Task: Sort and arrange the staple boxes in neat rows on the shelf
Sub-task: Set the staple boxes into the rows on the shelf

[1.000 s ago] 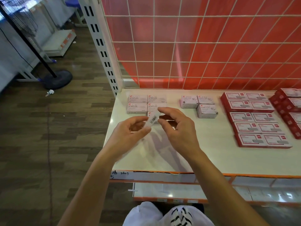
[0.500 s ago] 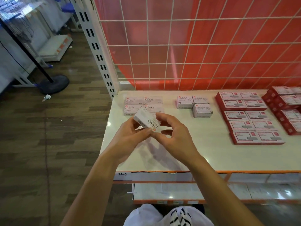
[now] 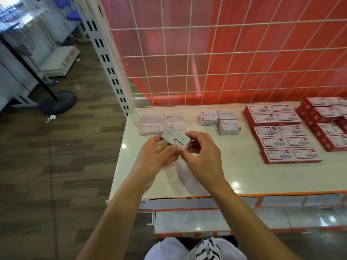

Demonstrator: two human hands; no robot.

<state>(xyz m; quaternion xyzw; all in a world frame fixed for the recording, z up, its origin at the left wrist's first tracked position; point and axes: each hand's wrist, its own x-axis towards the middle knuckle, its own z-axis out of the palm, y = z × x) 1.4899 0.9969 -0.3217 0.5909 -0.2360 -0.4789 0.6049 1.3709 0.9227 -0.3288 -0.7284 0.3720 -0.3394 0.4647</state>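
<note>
Both hands hold one small white staple box (image 3: 176, 140) above the white shelf (image 3: 244, 177), its printed top tilted toward me. My left hand (image 3: 155, 156) grips its left end, thumb on top. My right hand (image 3: 202, 156) pinches its right end with curled fingers. Just behind it, a block of white staple boxes (image 3: 162, 123) lies flat in two rows at the shelf's back left.
Three white paper-clip boxes (image 3: 220, 120) sit to the right of the staple block. Red boxes (image 3: 281, 132) lie in rows further right, with more red boxes (image 3: 330, 122) at the edge. A wire grid over a red panel (image 3: 225, 53) backs the shelf. Wooden floor lies left.
The box has been turned in both hands from barcode side up to its printed top facing me. The camera has shifted a little.
</note>
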